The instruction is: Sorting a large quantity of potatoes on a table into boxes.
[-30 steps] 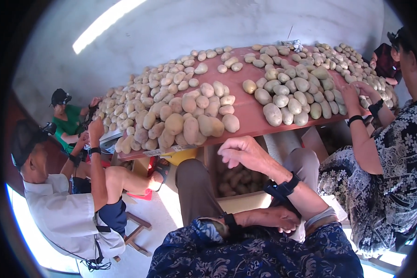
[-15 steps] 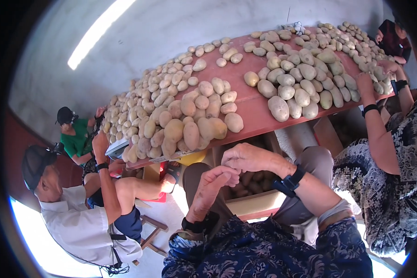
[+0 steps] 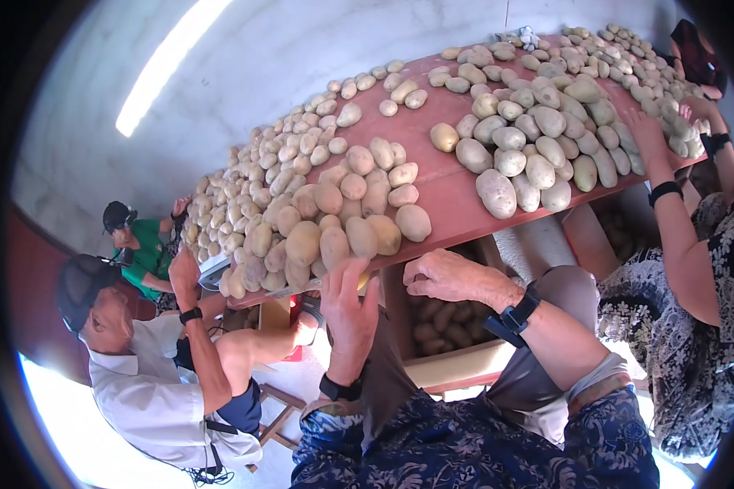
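My left hand [image 3: 347,316] is raised at the table's front edge, fingers stretched and apart, with nothing seen in it. Its fingertips overlap the lower front of the left potato pile [image 3: 303,243]; I cannot tell whether they touch. My right hand [image 3: 457,275] hovers to its right, fingers curled in; whatever they may hold is hidden. Below the hands, between my knees, a wooden crate [image 3: 457,368] has several potatoes [image 3: 446,319] inside. Another potato heap [image 3: 538,155] lies on the red table [image 3: 440,191] to the right.
At left sits a person in a white shirt [image 3: 151,391], with a person in green [image 3: 145,259] beyond. A person in a patterned dress [image 3: 669,350] at right reaches toward the potatoes. Another person in dark clothes [image 3: 697,61] is at the far right. A wooden stool [image 3: 277,416] stands on the floor.
My hands, together before, have moved apart. The left rose toward the left potato pile and its fingers spread; the right shifted slightly to the right.
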{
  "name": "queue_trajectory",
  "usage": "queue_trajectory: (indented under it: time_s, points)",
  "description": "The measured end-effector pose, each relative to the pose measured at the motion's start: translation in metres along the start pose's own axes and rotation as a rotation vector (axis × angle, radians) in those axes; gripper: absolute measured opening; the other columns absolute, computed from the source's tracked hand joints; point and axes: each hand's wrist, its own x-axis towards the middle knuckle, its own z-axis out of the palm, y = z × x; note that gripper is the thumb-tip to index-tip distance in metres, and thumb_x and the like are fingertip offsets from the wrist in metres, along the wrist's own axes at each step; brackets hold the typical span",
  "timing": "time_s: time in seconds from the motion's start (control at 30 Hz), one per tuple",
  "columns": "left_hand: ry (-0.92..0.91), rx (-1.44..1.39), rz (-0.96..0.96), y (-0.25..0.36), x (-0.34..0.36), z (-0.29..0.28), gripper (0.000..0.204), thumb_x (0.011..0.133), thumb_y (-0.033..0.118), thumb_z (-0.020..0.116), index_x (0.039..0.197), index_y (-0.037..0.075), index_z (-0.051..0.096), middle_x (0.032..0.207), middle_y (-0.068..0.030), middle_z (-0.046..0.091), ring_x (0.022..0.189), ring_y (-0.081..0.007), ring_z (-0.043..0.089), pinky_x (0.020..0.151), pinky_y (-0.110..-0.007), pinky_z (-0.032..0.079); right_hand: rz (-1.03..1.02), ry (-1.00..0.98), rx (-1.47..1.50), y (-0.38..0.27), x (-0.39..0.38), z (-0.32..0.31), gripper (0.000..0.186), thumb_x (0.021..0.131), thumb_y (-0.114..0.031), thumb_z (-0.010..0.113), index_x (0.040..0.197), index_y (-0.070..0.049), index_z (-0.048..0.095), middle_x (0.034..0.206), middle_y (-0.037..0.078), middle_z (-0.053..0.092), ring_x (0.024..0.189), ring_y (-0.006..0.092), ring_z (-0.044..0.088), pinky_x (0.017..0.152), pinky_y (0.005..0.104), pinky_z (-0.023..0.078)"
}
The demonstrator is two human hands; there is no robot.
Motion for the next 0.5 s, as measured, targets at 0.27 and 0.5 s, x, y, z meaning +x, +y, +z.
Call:
queue_trajectory:
  time_s: [0.27,0.5]
  points:
    - [-0.111,0.551,0.36,-0.038,0.052,0.037,0.055,0.074,0.013,0.07,0.128,0.008,0.056,0.128,-0.0221,0.051,0.121,-0.0377,0.049,0.108,-0.053,0.031,0.128,-0.019,-0.087,0.0,-0.001,-0.007,0.021,0.088,-0.023,0.065,0.096,-0.004,0.069,0.087,0.015,0.07,0.089,0.0341,0.067,0.082,0.0454,0.051]
    - [-0.037,0.452,0.4,-0.051,0.056,0.046,0.043,0.073,0.011,0.065,0.116,0.008,0.062,0.122,-0.0196,0.054,0.117,-0.0344,0.052,0.107,-0.054,0.034,0.146,-0.097,-0.147,0.0,-0.001,-0.008,0.022,0.086,-0.024,0.068,0.096,-0.005,0.07,0.093,0.014,0.071,0.096,0.0329,0.066,0.085,0.0454,0.051]
